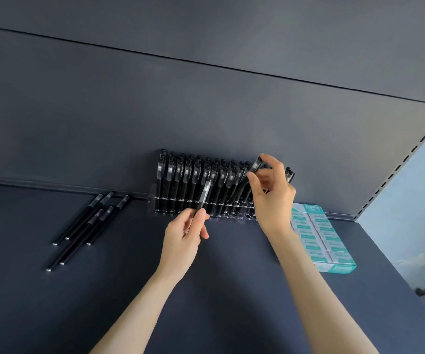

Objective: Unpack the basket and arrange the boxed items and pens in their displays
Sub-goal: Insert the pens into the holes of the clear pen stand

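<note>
Dark grey shelf (231, 290), dark back panel (206, 111) behind it.

- My left hand (184, 236) pinches one black pen (204, 198) low on the barrel between thumb and fingers. Its clear cap points up, in front of the middle of the pen rack (152, 200).
- My right hand (272, 198) pinches a second pen (254, 166) near its capped top. It tilts to the right, with its lower end down among the racked pens.
- The rack is clear plastic and stands against the back panel, packed with upright black pens. My right hand hides its right end.
- Loose pens (88, 223), several, lie flat on the shelf well to the left of the rack. They overlap, so I can't count them exactly.
- Teal-and-white boxed items (318, 233) sit in rows in a display carton (341, 269) just right of the rack. My right forearm covers their left edge.
- The print on the boxes and the pen clips is too blurred to read.
</note>
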{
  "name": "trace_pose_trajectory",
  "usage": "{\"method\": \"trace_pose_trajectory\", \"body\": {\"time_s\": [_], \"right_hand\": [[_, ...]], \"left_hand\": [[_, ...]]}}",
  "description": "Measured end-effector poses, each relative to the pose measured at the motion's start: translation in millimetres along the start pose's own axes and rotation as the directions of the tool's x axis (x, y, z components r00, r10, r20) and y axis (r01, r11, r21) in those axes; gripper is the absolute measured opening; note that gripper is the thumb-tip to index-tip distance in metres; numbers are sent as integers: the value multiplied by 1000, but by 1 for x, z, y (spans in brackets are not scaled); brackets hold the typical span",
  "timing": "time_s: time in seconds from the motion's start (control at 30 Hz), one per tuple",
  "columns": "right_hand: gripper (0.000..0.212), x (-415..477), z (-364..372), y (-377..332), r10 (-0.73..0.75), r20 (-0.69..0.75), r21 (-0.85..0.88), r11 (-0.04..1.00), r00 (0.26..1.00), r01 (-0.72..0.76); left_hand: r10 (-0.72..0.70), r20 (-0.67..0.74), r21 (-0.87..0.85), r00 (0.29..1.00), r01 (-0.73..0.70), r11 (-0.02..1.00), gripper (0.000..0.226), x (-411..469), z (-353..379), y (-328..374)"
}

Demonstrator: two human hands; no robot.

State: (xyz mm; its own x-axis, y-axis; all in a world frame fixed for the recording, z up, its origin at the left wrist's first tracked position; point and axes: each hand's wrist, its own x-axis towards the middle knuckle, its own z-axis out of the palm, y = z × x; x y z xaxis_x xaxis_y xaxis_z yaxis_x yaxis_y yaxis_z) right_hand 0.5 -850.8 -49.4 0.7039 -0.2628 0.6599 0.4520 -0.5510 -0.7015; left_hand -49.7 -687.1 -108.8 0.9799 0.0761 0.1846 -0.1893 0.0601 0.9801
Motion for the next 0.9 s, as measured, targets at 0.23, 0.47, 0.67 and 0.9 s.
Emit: {"method": "trace_pose_trajectory", "body": {"time_s": [0.23,0.47,0.67,0.9], "right_hand": [[32,-5,6,4,-84,108,-183,978,991,103],[31,5,6,3,-74,175,-263,957,982,119],[31,-1,5,3,-22,215,-318,944,976,91],[12,-27,-8,-16,206,317,212,936,926,-280]], "left_hand": [[9,-1,-1,1000,-9,1000,27,1,1,0],[4,2,10,1000,-4,1000,27,0,1,2],[17,-6,46,1000,-17,999,27,-1,1,3],[19,112,30,994,-23,999,27,-6,8,4]]}}
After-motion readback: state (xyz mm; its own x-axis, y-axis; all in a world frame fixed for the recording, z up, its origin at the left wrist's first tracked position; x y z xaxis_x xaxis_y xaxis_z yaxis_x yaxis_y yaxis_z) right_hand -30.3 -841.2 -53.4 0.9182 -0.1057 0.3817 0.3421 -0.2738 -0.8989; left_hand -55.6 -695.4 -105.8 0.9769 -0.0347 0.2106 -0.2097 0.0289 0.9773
